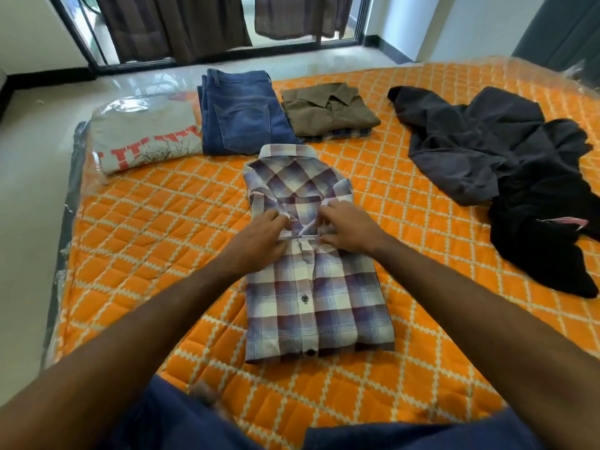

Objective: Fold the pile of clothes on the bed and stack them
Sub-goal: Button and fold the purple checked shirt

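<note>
A purple-and-white plaid shirt lies lengthwise in the middle of the orange quilted bed, sides folded in, collar at the far end. My left hand and my right hand both pinch the cloth at the shirt's middle, close together. Beyond it lie a folded grey printed T-shirt, folded blue jeans and a folded olive shirt on top of another folded plaid piece. At the right sprawls an unfolded heap of dark grey and black clothes.
The mattress is wrapped in clear plastic, loose at its left edge. Tiled floor runs along the left and far side. Brown curtains hang at a glass door behind. My blue-clad knees rest on the near edge.
</note>
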